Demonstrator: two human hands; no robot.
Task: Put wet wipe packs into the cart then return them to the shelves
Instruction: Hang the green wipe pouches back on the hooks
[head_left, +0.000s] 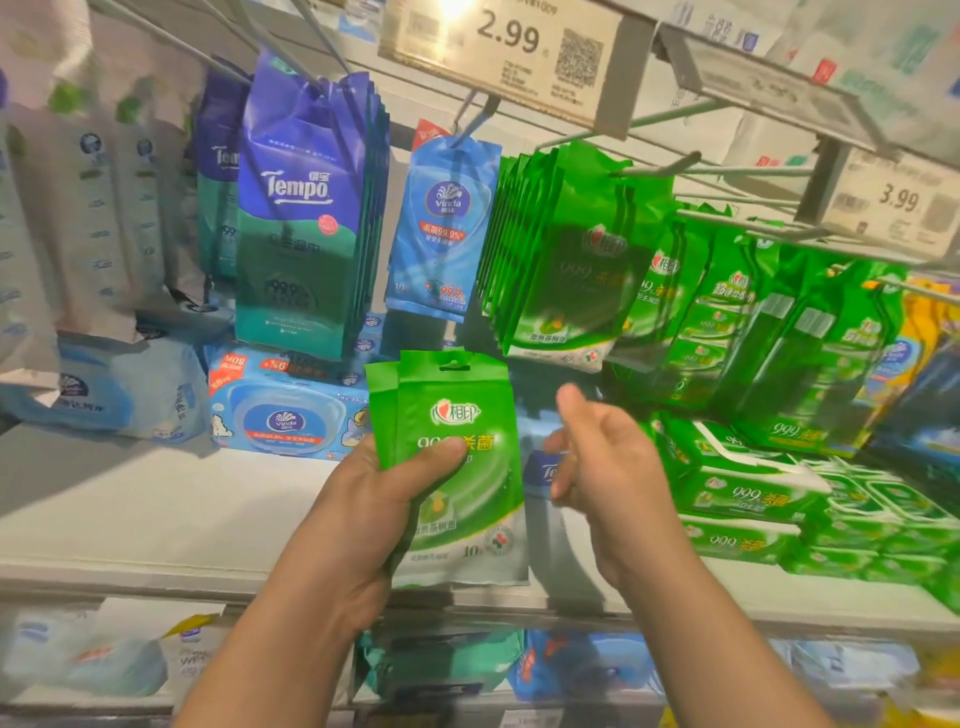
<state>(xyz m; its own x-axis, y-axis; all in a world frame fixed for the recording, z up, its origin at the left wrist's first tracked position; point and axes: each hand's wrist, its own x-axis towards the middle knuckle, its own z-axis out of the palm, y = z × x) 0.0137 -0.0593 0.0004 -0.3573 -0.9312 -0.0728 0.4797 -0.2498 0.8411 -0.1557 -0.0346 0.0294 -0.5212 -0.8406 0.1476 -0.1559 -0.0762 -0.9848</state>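
My left hand (374, 512) grips two green wet wipe packs (457, 410) upright in front of the shelf, thumb across the front pack. My right hand (597, 457) hovers just right of the packs, fingers loosely curled and holding nothing. Above and to the right, a row of matching green packs (561, 249) hangs on a metal peg (660, 169). No cart is in view.
Blue Vinda packs (441, 228) and blue-green Tempo packs (296, 208) hang on pegs to the left. Price tags (509, 47) jut out overhead. Boxed Vinda wipes (285, 405) and stacked green packs (753, 483) lie on the white shelf (156, 493). More goods sit below.
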